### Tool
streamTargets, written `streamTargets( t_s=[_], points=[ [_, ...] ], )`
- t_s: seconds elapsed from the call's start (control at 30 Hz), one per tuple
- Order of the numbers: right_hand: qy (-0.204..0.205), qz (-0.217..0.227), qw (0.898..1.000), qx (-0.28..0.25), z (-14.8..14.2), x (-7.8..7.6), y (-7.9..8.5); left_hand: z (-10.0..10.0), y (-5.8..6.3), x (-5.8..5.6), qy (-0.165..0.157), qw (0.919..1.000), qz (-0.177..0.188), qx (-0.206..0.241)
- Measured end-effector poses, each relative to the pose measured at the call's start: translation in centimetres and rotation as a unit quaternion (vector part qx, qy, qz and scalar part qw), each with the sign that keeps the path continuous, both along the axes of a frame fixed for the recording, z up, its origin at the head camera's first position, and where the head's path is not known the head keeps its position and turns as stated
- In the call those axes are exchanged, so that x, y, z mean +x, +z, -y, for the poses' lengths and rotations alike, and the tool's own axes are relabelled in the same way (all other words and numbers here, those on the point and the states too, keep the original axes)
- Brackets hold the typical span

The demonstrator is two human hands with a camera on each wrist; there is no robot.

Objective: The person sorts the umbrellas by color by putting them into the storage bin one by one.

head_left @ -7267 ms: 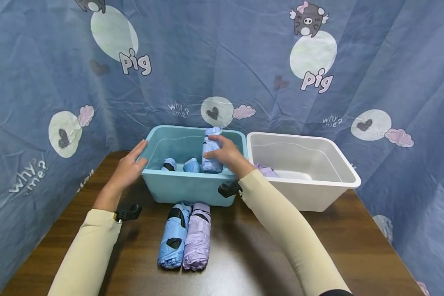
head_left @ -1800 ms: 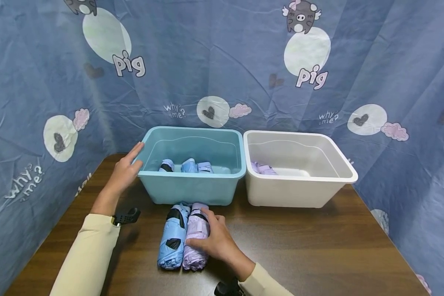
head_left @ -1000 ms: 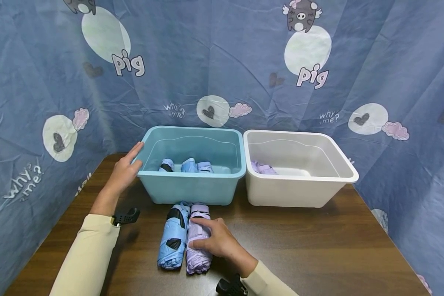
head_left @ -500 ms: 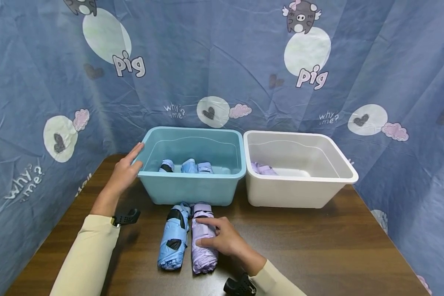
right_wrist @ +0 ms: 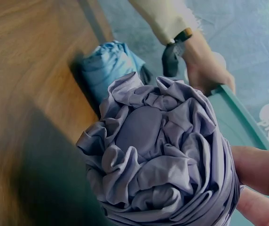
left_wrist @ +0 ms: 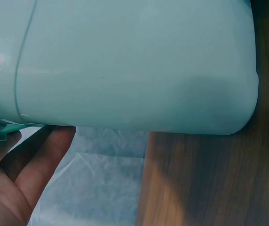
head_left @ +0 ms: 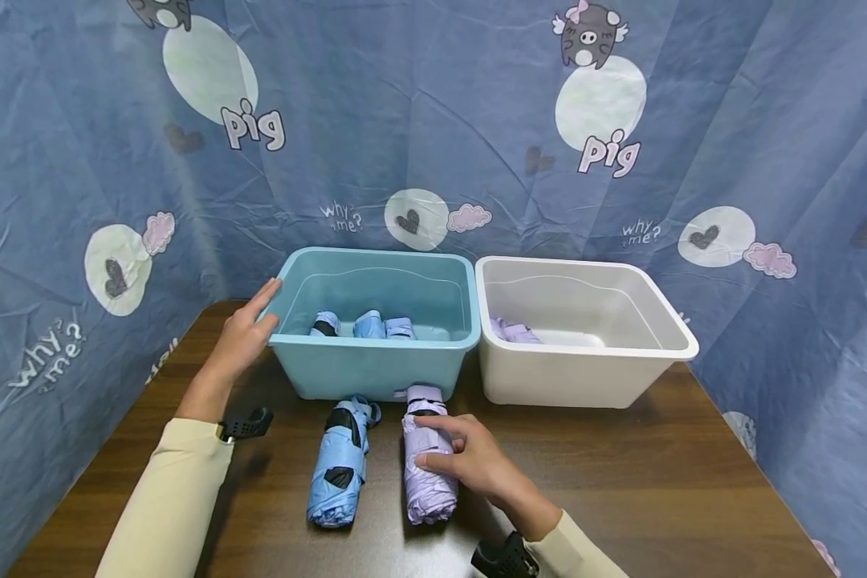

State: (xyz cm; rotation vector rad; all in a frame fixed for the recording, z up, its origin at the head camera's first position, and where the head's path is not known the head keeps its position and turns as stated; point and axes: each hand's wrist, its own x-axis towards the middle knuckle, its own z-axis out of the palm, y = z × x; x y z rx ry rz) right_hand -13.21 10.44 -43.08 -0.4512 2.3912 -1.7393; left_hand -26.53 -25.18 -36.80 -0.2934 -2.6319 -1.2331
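A purple folded umbrella [head_left: 429,470] is gripped by my right hand [head_left: 470,457], thumb on its near part and fingers across its upper part. Its crumpled fabric end [right_wrist: 158,150] fills the right wrist view, seemingly raised a little off the table. To its left a blue folded umbrella [head_left: 337,466] with black patches lies on the wood, apart from it. My left hand [head_left: 242,333] rests at the left rim of the teal bin [head_left: 376,365], its fingers fairly straight. In the left wrist view those fingers [left_wrist: 50,162] touch the bin's wall.
Several blue bundles, one blue umbrella [head_left: 369,324] among them, lie inside the teal bin. A white bin [head_left: 571,377] stands right beside it, with a purple umbrella [head_left: 516,331] at its left end. Behind both hangs a blue printed curtain [head_left: 433,120]. Brown wooden table [head_left: 621,490] underneath.
A blue umbrella went from my right hand into the teal bin. The right hand then took the purple umbrella and moved it right, away from the blue one. The left hand stayed at the rim.
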Motion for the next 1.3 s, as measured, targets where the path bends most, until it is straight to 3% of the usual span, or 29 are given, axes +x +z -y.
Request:
streamTargets(
  t_s=[0.3,0.57,1.03,1.3],
  points=[
    [-0.023,-0.029,0.998,0.046,-2.9,0.8,1.7,0.0,0.0,-0.1,-0.001,1.0000,0.003,0.002],
    [-0.041,-0.054,0.996,0.057,-5.0,1.6,3.2,0.1,0.1,-0.1,0.001,1.0000,0.005,-0.002],
    [-0.041,-0.070,0.995,0.052,-8.3,3.4,5.9,0.2,-0.2,-0.1,0.001,0.9999,0.008,-0.007],
    [-0.030,-0.121,0.991,0.043,-9.8,4.1,8.6,0.0,-0.1,-0.1,0.000,1.0000,-0.005,0.004]
  ],
)
